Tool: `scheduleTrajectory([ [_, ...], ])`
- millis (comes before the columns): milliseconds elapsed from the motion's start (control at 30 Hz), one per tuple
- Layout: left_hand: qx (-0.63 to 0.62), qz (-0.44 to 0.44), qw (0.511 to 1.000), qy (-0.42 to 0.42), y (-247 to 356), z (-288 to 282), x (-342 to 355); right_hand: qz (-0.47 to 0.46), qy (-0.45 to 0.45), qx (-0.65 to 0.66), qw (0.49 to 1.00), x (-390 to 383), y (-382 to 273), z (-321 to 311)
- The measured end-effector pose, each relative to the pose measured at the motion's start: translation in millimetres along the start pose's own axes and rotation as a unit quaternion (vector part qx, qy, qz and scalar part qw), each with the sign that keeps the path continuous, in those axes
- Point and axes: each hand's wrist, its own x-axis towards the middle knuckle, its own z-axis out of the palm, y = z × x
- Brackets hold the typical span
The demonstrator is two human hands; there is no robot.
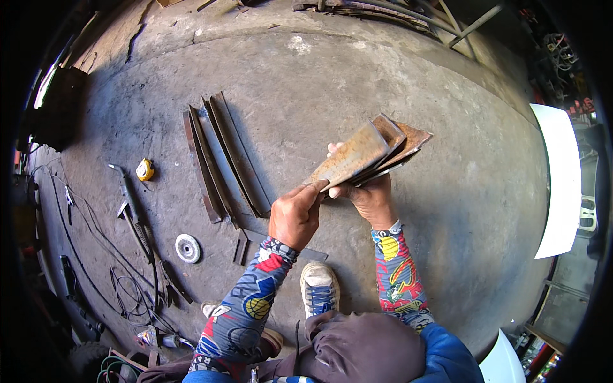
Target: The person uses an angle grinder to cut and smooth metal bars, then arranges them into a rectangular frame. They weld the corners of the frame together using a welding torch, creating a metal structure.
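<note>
A fanned stack of several rusty metal plates (355, 155) is held up in front of me, above the concrete floor. My left hand (295, 216) pinches the near left corner of the top plate between thumb and fingers. Beneath the stack, my right hand (369, 199) grips the plates, its thumb at the near edge and fingertips showing past the far left side. Left of the plates, long rusty angle irons (233, 153) lie side by side on the floor. Smaller metal pieces (241, 247) lie at their near end, partly hidden by my left forearm.
On the floor at left are a welding torch (131, 198) with its cable, a yellow tape measure (145, 170) and a round grinding disc (188, 248). An angle grinder (76, 297) lies farther left. A white panel (557, 182) stands at the right. Metal bars (383, 9) lie at the far side.
</note>
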Motion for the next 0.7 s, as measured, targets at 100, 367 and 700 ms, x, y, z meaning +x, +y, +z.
scheduleTrajectory([
  [100,-0.023,0.031,0.999,-0.02,-1.3,1.9,3.8,-0.037,-0.026,-0.043,0.998,4.3,1.8,0.0],
  [367,0.098,0.032,0.995,0.006,-3.1,-8.8,12.9,-0.07,-0.03,-0.09,0.993,8.0,-3.1,8.0],
  [700,0.089,-0.016,0.988,-0.125,-20.7,-26.1,23.5,-0.032,-0.116,-0.1,0.988,12.8,-11.3,9.8],
])
